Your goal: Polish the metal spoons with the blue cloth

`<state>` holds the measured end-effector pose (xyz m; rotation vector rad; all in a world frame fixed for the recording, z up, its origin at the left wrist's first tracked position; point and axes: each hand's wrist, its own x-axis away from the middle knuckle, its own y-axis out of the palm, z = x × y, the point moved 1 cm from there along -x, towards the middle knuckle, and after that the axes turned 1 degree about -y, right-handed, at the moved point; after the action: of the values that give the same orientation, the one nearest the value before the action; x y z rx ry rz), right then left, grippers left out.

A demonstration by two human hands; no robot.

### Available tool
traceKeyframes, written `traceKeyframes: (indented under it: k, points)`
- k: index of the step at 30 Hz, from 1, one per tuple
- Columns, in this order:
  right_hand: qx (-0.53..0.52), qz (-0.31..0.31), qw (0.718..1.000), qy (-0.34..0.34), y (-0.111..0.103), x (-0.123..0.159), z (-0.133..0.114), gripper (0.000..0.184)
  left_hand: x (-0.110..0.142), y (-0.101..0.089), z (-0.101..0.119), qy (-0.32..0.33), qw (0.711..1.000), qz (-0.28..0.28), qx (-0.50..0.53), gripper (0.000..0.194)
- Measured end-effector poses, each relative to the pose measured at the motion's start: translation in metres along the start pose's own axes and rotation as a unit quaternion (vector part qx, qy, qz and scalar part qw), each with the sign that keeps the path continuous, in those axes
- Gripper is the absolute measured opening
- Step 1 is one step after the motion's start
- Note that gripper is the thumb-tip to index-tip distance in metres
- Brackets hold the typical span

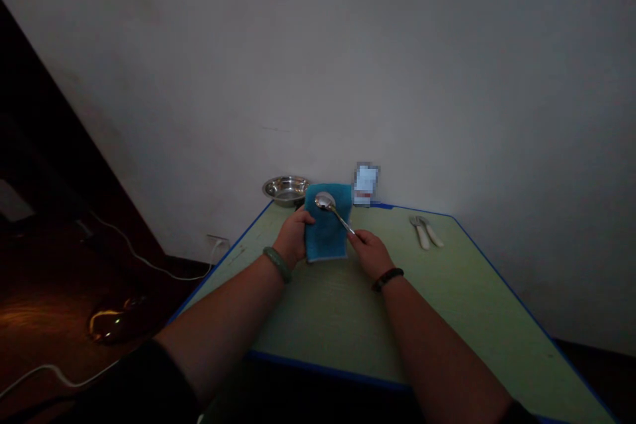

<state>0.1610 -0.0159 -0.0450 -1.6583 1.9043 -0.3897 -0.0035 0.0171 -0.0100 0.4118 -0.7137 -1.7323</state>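
My left hand (294, 238) grips the left edge of a blue cloth (325, 238), thumb on its front and the other fingers behind it. The cloth hangs nearly flat and upright above the table. In my right hand (370, 253) is the handle end of a metal spoon (325, 201). Its shiny bowl lies in front of the upper part of the cloth, and the handle slants down to the right. Whether the bowl presses on the cloth, I cannot tell.
A shiny metal bowl (285, 191) stands at the table's far left corner. Beside the cloth, against the wall, is a blurred-out pale object (366, 183). Two pale-handled utensils (426, 233) lie to the right on the green table (472, 318) with blue edges.
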Motion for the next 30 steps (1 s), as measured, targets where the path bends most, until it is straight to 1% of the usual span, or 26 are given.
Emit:
traceKeyframes:
  k: [3,9,11,15,19,24,26,30]
  points:
    - [0.004,0.007,1.000,-0.003,0.0001,-0.0003,0.0004,0.034,0.0005,0.0002,-0.0006,-0.009,1.000,-0.007,-0.003,0.045]
    - [-0.006,0.008,1.000,-0.006,0.0007,-0.0014,0.0029,0.032,0.0014,0.0022,-0.0026,-0.058,0.998,-0.004,0.001,0.048]
    - [-0.029,0.010,1.000,0.001,0.0013,-0.0011,0.0039,0.030,0.0014,0.0024,-0.0021,-0.059,0.998,0.005,0.004,0.048]
    - [-0.058,0.002,0.998,0.021,0.0022,0.0010,0.0047,0.033,0.0003,0.0016,-0.0006,-0.043,0.999,0.015,0.022,0.049]
    - [-0.043,0.002,0.999,-0.005,0.0011,0.0024,0.0041,0.028,-0.0004,0.0011,0.0007,-0.037,0.998,0.023,0.035,0.049]
    - [-0.044,0.010,0.999,-0.017,0.0000,0.0022,0.0036,0.025,0.0004,0.0017,0.0012,-0.041,0.998,0.028,0.025,0.047]
    - [-0.061,0.003,0.998,-0.023,0.0010,0.0019,0.0037,0.025,0.0005,0.0021,0.0012,-0.043,0.998,0.032,0.027,0.046]
    - [-0.101,-0.046,0.993,-0.034,0.0057,0.0015,0.0059,0.023,0.0003,0.0028,0.0010,-0.061,0.997,0.037,0.040,0.043]
